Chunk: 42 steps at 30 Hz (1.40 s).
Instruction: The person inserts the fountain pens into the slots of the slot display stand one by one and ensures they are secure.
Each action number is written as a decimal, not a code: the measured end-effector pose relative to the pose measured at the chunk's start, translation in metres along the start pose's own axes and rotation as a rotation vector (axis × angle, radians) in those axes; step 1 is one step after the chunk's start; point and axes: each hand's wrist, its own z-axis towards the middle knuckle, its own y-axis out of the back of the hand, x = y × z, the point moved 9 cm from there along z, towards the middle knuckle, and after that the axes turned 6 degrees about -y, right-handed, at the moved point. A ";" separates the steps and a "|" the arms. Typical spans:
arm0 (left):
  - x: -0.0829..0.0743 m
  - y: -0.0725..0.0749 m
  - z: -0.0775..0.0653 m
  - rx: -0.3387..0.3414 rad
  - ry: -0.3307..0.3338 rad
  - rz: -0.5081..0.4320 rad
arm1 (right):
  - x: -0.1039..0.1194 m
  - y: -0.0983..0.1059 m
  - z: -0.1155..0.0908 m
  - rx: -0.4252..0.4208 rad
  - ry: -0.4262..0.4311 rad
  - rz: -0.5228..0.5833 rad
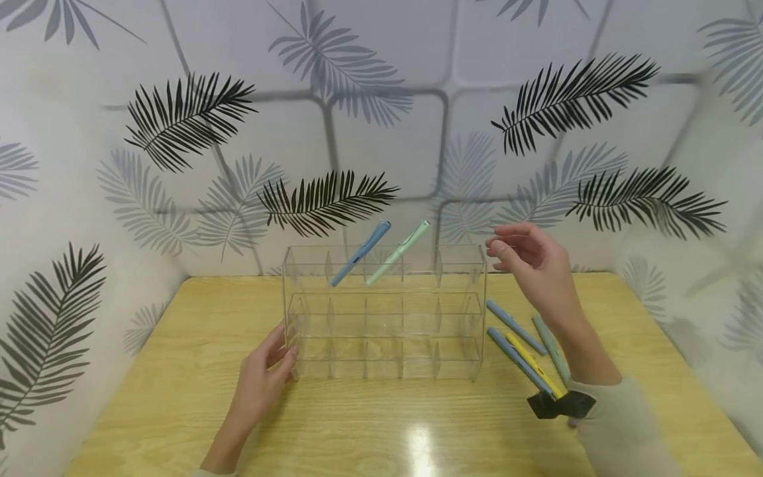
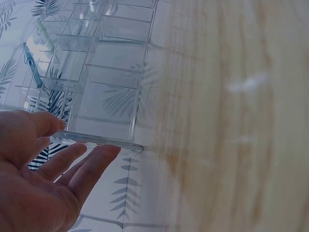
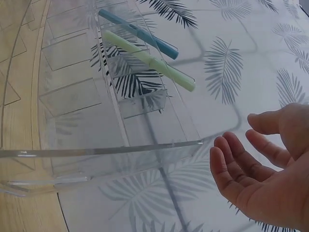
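A clear acrylic organizer (image 1: 381, 324) with tiers of compartments stands on the table. My left hand (image 1: 265, 371) holds its left side near the bottom; in the left wrist view the thumb and fingertips (image 2: 111, 151) are at the side wall's edge. In the top tier a blue pen (image 1: 360, 255) and a mint green pen (image 1: 398, 254) lean to the right, caps up. My right hand (image 1: 533, 265) is raised beside the organizer's upper right corner. Its fingers are loosely bent with nothing between them, and in the right wrist view the hand (image 3: 265, 179) is apart from the clear wall.
Right of the organizer, several pens lie on the wooden table (image 1: 179, 397): blue pens (image 1: 515, 326), a yellow pen (image 1: 536, 364) and a green pen (image 1: 550, 348), partly under the right forearm. A purple tip (image 1: 572, 421) shows below the black wrist strap (image 1: 560, 405). A leaf-patterned wall (image 1: 381, 146) stands behind.
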 end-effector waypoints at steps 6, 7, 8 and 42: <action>0.000 0.000 0.001 -0.005 -0.004 -0.003 | -0.010 0.025 -0.019 -0.049 -0.007 0.059; -0.001 0.000 0.001 -0.007 -0.005 0.000 | -0.012 0.028 -0.022 -0.057 -0.008 0.076; -0.001 0.000 0.001 -0.008 -0.004 0.003 | -0.016 0.032 -0.025 -0.067 -0.014 0.089; -0.001 0.000 0.001 0.004 0.002 -0.008 | -0.186 0.112 -0.062 -0.283 -0.425 -0.308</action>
